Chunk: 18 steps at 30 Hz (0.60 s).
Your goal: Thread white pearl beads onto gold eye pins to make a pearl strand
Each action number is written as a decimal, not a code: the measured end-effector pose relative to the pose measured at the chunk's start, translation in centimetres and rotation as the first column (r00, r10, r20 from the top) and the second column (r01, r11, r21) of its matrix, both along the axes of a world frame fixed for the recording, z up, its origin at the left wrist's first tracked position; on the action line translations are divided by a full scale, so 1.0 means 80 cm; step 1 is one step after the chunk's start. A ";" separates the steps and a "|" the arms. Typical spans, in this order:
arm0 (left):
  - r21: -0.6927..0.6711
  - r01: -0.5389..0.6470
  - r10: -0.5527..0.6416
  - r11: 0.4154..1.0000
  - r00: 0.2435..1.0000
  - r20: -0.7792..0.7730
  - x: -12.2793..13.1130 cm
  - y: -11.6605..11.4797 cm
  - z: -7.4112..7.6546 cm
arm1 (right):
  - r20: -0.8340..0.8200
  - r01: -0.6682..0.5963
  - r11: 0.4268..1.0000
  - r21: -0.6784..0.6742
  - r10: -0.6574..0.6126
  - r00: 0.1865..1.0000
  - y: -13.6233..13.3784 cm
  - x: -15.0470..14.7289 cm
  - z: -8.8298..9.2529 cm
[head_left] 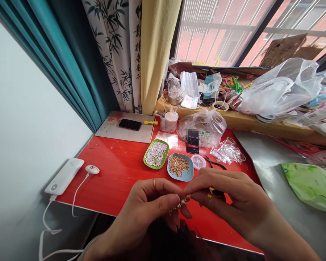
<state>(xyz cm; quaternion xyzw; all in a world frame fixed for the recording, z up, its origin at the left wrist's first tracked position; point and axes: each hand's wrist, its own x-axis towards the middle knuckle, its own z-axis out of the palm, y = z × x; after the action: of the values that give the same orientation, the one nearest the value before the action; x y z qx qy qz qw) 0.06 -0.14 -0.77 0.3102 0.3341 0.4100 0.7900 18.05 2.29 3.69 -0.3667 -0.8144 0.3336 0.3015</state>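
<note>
Close to me, my left hand (152, 204) pinches a short string of silvery beads (182, 202) between thumb and fingers. A ring sits on one of its fingers. At the other end of the beads, the thumb and forefinger of my right hand (230, 192) are pinched together, meeting my left fingertips. Tucked in the right palm is a yellow-and-black handled tool (215, 193), mostly hidden by the fingers. Just beyond the hands stand a blue tray (187, 175) of gold beads (178, 165) and a green tray (145, 161) of pale pearl beads (157, 151).
Past the trays lie a white spool (199, 162), black pliers (216, 165), a phone showing a timer (192, 141) and bagged bead strands (228, 150). A power bank (65, 175) with a white cable is at left. Plastic bags (282, 87) crowd the window ledge.
</note>
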 end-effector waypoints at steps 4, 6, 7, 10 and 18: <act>-0.069 -0.011 0.014 0.998 0.999 0.051 0.001 -0.002 0.001 | -0.001 0.014 1.000 0.016 -0.014 1.000 -0.001 -0.001 0.001; -0.082 -0.006 0.013 0.997 0.996 0.090 0.001 -0.004 0.001 | 0.004 0.014 1.000 0.013 -0.014 1.000 -0.001 -0.001 0.000; -0.082 -0.003 0.012 0.997 0.995 0.103 0.001 -0.004 0.000 | 0.004 0.012 1.000 0.008 -0.012 1.000 -0.002 -0.001 0.000; -0.066 0.004 0.004 0.998 0.992 0.125 0.000 -0.005 0.001 | -0.013 0.011 1.000 -0.012 -0.011 1.000 -0.002 -0.003 0.000; -0.111 0.062 -0.045 0.992 0.988 0.148 0.004 -0.004 0.004 | -0.016 0.066 0.998 0.006 -0.066 0.998 -0.003 -0.002 -0.003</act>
<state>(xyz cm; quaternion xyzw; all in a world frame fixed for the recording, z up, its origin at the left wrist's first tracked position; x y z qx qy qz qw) 0.35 -0.47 -0.47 0.2424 0.2903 0.3901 0.8395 17.92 2.06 3.44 -0.3899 -0.8005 0.3238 0.3199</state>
